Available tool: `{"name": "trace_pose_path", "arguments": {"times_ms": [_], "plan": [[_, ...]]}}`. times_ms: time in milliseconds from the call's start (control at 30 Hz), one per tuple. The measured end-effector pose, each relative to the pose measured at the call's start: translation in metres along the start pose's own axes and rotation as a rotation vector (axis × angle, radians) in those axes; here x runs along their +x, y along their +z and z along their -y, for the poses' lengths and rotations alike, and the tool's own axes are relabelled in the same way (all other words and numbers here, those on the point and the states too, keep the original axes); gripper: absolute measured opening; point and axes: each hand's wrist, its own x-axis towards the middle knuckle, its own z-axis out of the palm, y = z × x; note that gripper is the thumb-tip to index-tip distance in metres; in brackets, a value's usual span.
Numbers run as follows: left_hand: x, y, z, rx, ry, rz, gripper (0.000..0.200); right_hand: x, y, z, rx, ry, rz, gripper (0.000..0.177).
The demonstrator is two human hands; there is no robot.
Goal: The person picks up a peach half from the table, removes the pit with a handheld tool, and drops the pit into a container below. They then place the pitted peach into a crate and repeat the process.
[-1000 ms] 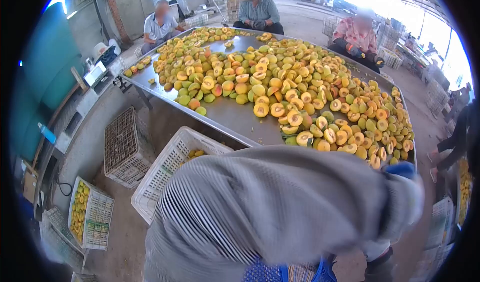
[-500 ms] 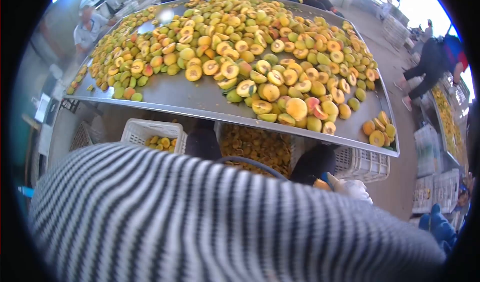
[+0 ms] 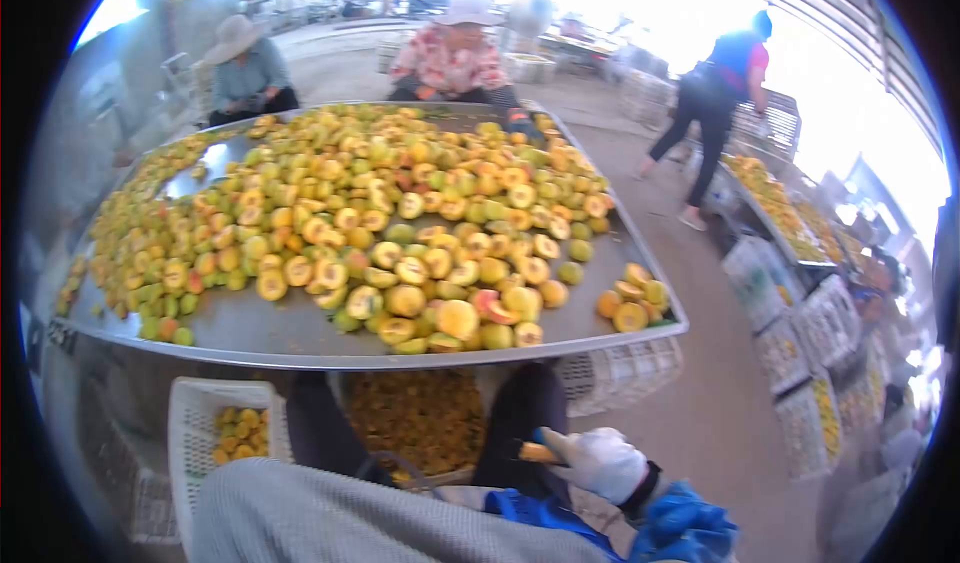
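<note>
Since half a second ago, the view has been lifted. The striped sleeve (image 3: pixel 350 518) that filled the bottom is now seen only low down, and the right hand (image 3: pixel 600 460) has been brought closer to the middle.

The right hand is covered by a white glove, with a blue cuff (image 3: pixel 690 528) at the wrist. Its fingers (image 3: pixel 578 445) are closed around a wooden handle (image 3: pixel 538 452). What is fixed to the end of the handle cannot be made out. The handle is held low, below the front edge of the surface (image 3: pixel 300 333), just beside a dark trouser leg (image 3: pixel 520 413). The left hand is not seen.

The surface is made of grey metal and is covered with cut yellow fruit (image 3: pixel 400 233). Under its front edge, a heap (image 3: pixel 420 413) of cut bits is seen between the legs. A white crate (image 3: pixel 190 413) with a few fruits in it is placed to the left of the heap.

Two seated people (image 3: pixel 450 58) are seen at the far end. Another person (image 3: pixel 715 93) is seen standing to the right.
</note>
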Motion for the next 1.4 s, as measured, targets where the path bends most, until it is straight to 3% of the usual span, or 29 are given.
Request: {"name": "trace_pose_path", "arguments": {"times_ms": [167, 233, 267, 400, 467, 500, 533, 567, 600, 633, 667, 767, 833, 900, 967, 1033, 1100, 1133, 1167, 1233, 1333, 1367, 1400], "plan": [[0.019, -0.018, -0.029, 0.202, 0.133, -0.166, 0.018, -0.007, 0.001, 0.009, 0.005, 0.029, -0.031, 0.050], [0.026, -0.028, -0.047, 0.327, 0.209, -0.282, 0.018, -0.008, -0.019, 0.028, 0.016, 0.150, 0.037, 0.056], [0.033, -0.033, -0.055, 0.405, 0.259, -0.333, 0.018, -0.011, -0.006, 0.016, 0.147, 0.106, -0.079, 0.059], [0.049, -0.038, -0.086, 0.648, 0.390, -0.499, 0.018, -0.016, -0.012, 0.026, 0.380, 0.296, -0.169, 0.062], [0.048, -0.028, -0.085, 0.761, 0.415, -0.521, 0.018, -0.016, -0.005, 0.021, 0.447, 0.518, -0.132, 0.065], [0.043, -0.016, -0.075, 0.774, 0.413, -0.516, 0.018, -0.019, 0.024, -0.004, 1.347, 0.689, -0.159, 0.060], [0.035, -0.017, -0.054, 0.027, 0.342, -0.285, 0.014, -0.018, 0.018, -0.002, 0.888, 0.556, -0.213, 0.057], [0.032, -0.002, -0.022, 0.091, 0.243, -0.469, 0.014, -0.019, 0.012, 0.000, 0.427, 0.420, -0.247, 0.053], [0.023, -0.003, -0.023, 0.734, -0.347, -0.364, 0.013, -0.020, 0.033, -0.014, 0.425, 0.357, -0.373, 0.052], [0.038, 0.027, 0.029, -0.053, -0.070, 0.057, 0.017, -0.016, 0.035, -0.019, 0.436, 0.368, -0.375, 0.052], [0.050, 0.049, 0.055, -0.094, -0.312, 0.321, 0.025, -0.013, 0.035, -0.025, 0.387, 0.339, -0.346, 0.051], [0.062, 0.078, 0.101, -0.275, -0.676, 0.368, 0.074, 0.003, 0.041, -0.030, 0.323, 0.294, -0.334, 0.047], [0.083, 0.093, 0.101, -0.261, -0.582, 0.190, 0.085, 0.019, 0.035, -0.026, 0.317, 0.185, -0.391, 0.045], [0.110, 0.102, 0.098, -0.258, -0.523, 0.264, 0.085, 0.034, 0.030, -0.024, 0.331, 0.165, -0.354, 0.046], [0.132, 0.131, 0.101, -0.202, -0.583, 0.397, 0.075, 0.048, 0.028, -0.022, 0.395, 0.105, -0.274, 0.047], [0.128, 0.128, 0.105, -0.182, -0.577, 0.350, 0.070, 0.055, 0.024, -0.020, 0.403, 0.093, -0.273, 0.048], [0.104, 0.127, 0.117, -0.649, -0.703, 0.054, 0.063, 0.063, 0.020, -0.018, 0.444, 0.070, -0.307, 0.049], [0.084, 0.133, 0.122, -0.943, -0.761, -0.229, 0.057, 0.066, 0.015, -0.015, 0.428, 0.086, -0.336, 0.050], [0.064, 0.135, 0.129, -1.503, -0.820, -0.360, 0.053, 0.072, 0.014, -0.014, 0.438, 0.062, -0.332, 0.050], [0.007, 0.102, 0.134, -2.298, -0.742, -0.499, 0.050, 0.082, 0.016, -0.013, 0.560, 0.094, -0.301, 0.050], [-0.084, 0.083, 0.132, -2.458, -0.888, -0.680, 0.063, 0.097, 0.013, 0.007, 0.642, 0.014, -0.338, 0.050], [-0.109, 0.072, 0.126, -2.358, -1.062, -0.760, 0.058, 0.101, 0.015, 0.016, 0.653, 0.013, -0.332, 0.052], [-0.137, 0.056, 0.123, -2.185, -1.116, -0.760, 0.055, 0.107, 0.019, 0.023, 0.686, -0.032, -0.356, 0.054]]}}
